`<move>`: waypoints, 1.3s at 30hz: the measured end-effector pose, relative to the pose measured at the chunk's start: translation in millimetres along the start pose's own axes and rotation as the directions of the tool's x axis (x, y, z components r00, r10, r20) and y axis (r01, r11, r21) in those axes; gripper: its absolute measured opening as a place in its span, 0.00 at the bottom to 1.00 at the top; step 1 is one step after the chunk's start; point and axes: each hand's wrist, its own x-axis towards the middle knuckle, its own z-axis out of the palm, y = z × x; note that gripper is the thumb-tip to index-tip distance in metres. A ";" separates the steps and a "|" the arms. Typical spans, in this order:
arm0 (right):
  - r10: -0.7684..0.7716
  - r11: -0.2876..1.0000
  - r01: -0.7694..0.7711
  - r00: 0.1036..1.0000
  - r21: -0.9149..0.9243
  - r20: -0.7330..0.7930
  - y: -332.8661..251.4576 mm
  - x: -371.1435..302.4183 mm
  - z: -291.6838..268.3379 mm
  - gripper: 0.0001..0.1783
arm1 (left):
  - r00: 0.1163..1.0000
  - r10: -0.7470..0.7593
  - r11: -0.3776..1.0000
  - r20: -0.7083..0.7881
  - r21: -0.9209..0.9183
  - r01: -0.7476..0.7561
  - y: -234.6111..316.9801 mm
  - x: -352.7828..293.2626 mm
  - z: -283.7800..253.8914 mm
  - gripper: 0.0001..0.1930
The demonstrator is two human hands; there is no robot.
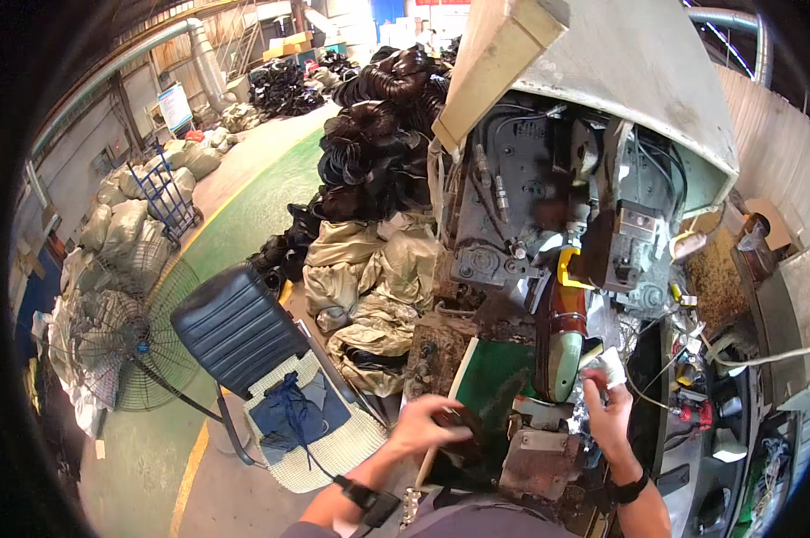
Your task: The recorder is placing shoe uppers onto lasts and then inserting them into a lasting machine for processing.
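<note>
In front of me a machine [504, 193] holds a shoe last [565, 363] with a glossy brown upper [566, 309] around it; the pale green underside faces up. A yellow clamp piece [570, 267] touches its far end. My left hand [427, 425] is closed around a dark brown leather piece [461, 432], perhaps a shoe upper, above the green tray surface [495, 372]. Just right of the last's near end, my right hand [608, 411] is raised with loosely bent fingers apart. A crumpled white piece [609, 366] lies right beyond its fingertips; contact is unclear.
Left of the machine, sacks [369, 269] stand below a tall heap of dark shoe parts [378, 134]. A black chair [235, 327] and a wire fan [140, 345] are farther left. Tools and cables crowd the right-hand bench [692, 394]. A rusty metal block [540, 462] sits close to my body.
</note>
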 end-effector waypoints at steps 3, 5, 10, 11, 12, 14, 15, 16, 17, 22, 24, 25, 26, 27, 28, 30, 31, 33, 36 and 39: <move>-0.107 0.994 0.095 0.923 0.051 0.369 -68.5 -30.0 4.5 0.25 | 0.917 -0.133 0.809 -0.377 -0.576 -0.120 15.7 -4.2 -65.9 0.13; -0.359 0.933 0.319 0.773 0.169 0.523 -94.7 -37.3 25.0 0.39 | 0.898 -0.096 0.620 -0.429 -0.732 -0.283 35.7 11.4 -92.4 0.09; -0.647 0.759 0.634 0.707 0.148 0.287 -95.7 -48.6 50.1 0.61 | 0.925 -0.137 0.569 -0.353 -0.793 -0.219 127.2 42.5 -67.9 0.14; -0.580 0.812 0.575 0.775 0.101 0.250 -101.4 -51.1 40.2 0.61 | 0.977 -0.068 0.540 -0.200 -0.831 -0.132 136.0 48.4 -63.6 0.16; -0.525 0.850 0.521 0.824 0.078 0.211 -111.2 -55.1 31.9 0.61 | 0.984 -0.033 0.501 -0.175 -0.854 -0.136 131.8 57.6 -64.4 0.13; -0.398 0.917 0.396 0.901 0.049 0.174 -116.2 -68.8 8.6 0.59 | 0.998 0.049 0.457 -0.036 -0.888 -0.054 155.6 75.9 -33.9 0.12; -0.388 0.919 0.395 0.908 -0.013 0.159 -118.3 -76.3 -7.6 0.59 | 0.996 0.078 0.430 0.049 -0.903 0.011 159.2 85.7 -16.9 0.13; -0.371 0.919 0.384 0.919 -0.091 0.134 -113.1 -85.8 -26.1 0.58 | 0.982 0.115 0.402 0.151 -0.911 0.092 160.2 100.6 9.2 0.15; -0.346 0.926 0.353 0.935 -0.135 0.073 -109.1 -98.0 -39.0 0.58 | 0.968 0.123 0.418 0.218 -0.896 0.149 165.3 106.3 28.7 0.17; -0.320 0.939 0.270 0.915 -0.213 -0.247 -98.2 -175.1 -92.8 0.50 | 0.795 0.255 0.513 0.551 -0.774 0.371 199.0 90.0 143.3 0.29; -0.415 0.882 0.265 0.830 -0.390 -0.372 -89.5 -206.3 -114.9 0.46 | 0.755 0.182 0.622 0.630 -0.669 0.408 215.1 70.7 201.7 0.28; -0.436 0.869 0.260 0.804 -0.421 -0.404 -82.2 -224.5 -123.9 0.44 | 0.713 0.191 0.643 0.675 -0.635 0.429 218.0 57.6 225.7 0.28; -0.457 0.853 0.242 0.775 -0.462 -0.437 -77.4 -244.6 -136.3 0.42 | 0.712 0.145 0.677 0.687 -0.594 0.434 216.8 45.0 254.6 0.26; -0.413 0.875 0.209 0.793 -0.437 -0.447 -76.5 -264.0 -149.1 0.40 | 0.713 0.108 0.710 0.693 -0.556 0.433 216.4 33.0 280.9 0.25; -0.388 0.880 0.167 0.792 -0.444 -0.472 -69.8 -283.9 -155.2 0.42 | 0.629 0.132 0.739 0.766 -0.499 0.452 214.1 24.1 300.6 0.25; -0.358 0.912 0.122 0.703 -0.392 -0.615 -45.6 -321.6 -161.9 0.44 | 0.545 0.058 0.802 0.836 -0.364 0.473 218.9 -17.7 342.7 0.25; -0.234 0.956 0.045 0.713 -0.289 -0.661 -39.0 -343.5 -166.2 0.46 | 0.509 -0.007 0.830 0.861 -0.279 0.483 210.6 -25.7 365.7 0.25; -0.049 0.986 -0.089 0.657 -0.142 -0.752 -28.1 -400.0 -182.2 0.43 | 0.402 -0.049 0.874 0.914 -0.156 0.460 188.1 -58.2 422.7 0.25; 0.207 0.977 -0.036 0.356 0.208 -0.911 -12.6 -489.2 -205.0 0.31 | 0.248 -0.146 0.916 0.958 0.037 0.399 153.6 -124.0 518.2 0.27; 0.690 0.714 0.216 -0.052 0.666 -0.722 -6.2 -590.5 -248.0 0.25 | -0.176 -0.281 0.792 0.943 0.332 0.513 156.2 -210.8 579.9 0.32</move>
